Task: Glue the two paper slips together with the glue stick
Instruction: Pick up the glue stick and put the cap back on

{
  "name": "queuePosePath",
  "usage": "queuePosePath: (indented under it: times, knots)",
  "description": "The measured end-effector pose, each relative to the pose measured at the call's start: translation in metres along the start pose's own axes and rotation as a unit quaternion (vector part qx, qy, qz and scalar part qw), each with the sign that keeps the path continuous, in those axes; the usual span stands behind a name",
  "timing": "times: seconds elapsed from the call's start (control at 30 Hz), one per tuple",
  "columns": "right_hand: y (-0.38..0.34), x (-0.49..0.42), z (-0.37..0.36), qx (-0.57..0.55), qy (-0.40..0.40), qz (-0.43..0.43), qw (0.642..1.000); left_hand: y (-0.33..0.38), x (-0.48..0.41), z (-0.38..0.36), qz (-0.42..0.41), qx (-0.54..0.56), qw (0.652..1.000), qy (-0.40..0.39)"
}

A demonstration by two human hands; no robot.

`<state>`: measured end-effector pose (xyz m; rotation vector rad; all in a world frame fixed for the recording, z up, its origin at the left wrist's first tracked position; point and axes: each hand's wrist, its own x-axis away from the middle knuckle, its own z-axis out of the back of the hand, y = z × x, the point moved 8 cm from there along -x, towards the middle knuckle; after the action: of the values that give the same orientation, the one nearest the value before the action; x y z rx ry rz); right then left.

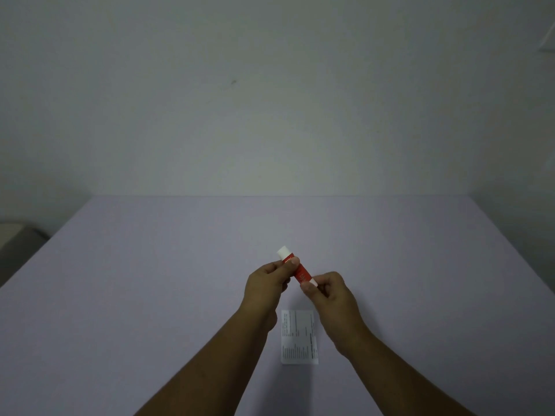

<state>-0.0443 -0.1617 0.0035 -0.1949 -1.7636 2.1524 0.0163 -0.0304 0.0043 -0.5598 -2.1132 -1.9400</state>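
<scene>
A red glue stick (301,273) with white ends is held in the air above the table, tilted with its far white end up and to the left. My left hand (265,291) pinches its upper part near that white end. My right hand (330,298) pinches the lower white end between thumb and fingers. Below and between my wrists, white printed paper slips (298,337) lie flat on the table; two slips seem to overlap lengthwise, with a step on the right edge.
The lilac table (150,280) stretches wide around the hands, its far edge meeting a plain pale wall. A grey object (15,238) stands beyond the table's left edge.
</scene>
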Motion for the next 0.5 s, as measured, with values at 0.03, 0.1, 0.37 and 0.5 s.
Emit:
queuePosePath:
  times: [0.03, 0.1, 0.37, 0.5]
  knots:
    - [-0.001, -0.001, 0.000, 0.009, 0.002, 0.009, 1.000, 0.000, 0.000, 0.000, 0.001, -0.001, 1.000, -0.002]
    - [0.003, -0.002, -0.002, -0.017, -0.016, -0.023, 0.999, 0.000, -0.001, 0.000, -0.002, -0.002, 1.000, -0.003]
    - [0.008, -0.004, -0.004, -0.013, -0.022, -0.027, 0.999, -0.001, -0.002, 0.000, 0.003, -0.009, 1.000, -0.001]
    - [0.001, -0.008, -0.002, 0.069, 0.007, 0.016, 0.997, -0.002, -0.003, -0.001, 0.011, -0.018, 1.000, -0.003]
